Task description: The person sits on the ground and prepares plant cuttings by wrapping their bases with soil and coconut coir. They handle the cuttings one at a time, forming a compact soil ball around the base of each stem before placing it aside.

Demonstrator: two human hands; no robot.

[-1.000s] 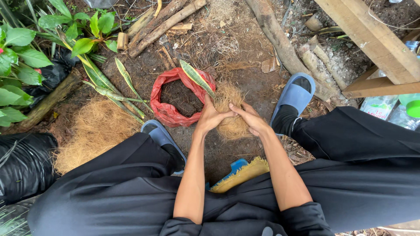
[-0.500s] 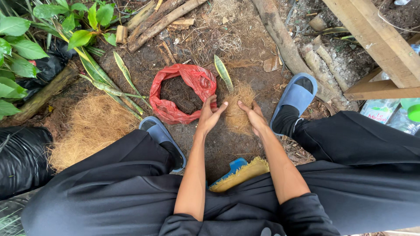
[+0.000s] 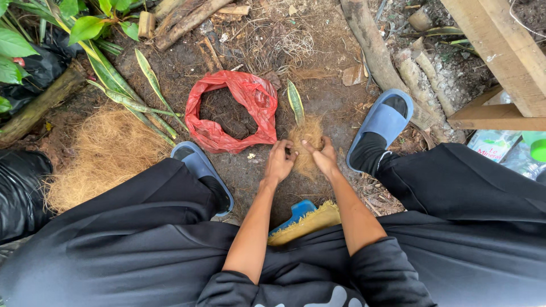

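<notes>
**Both hands on a fibre-wrapped cutting**

Person squatting on bare soil. Left hand (image 3: pixel 280 161) and right hand (image 3: pixel 325 157) both curled around a ball of brown coconut fibre (image 3: pixel 305 141), fingers closed on it from either side, low to the ground. One green leaf (image 3: pixel 295 101) stands up out of the ball. Red plastic bag (image 3: pixel 250 96) of dark soil lies just left of it, mouth open. Loose fibre heap (image 3: pixel 108 150) well apart, far left. Blue sandals (image 3: pixel 382 122) flank the hands
</notes>
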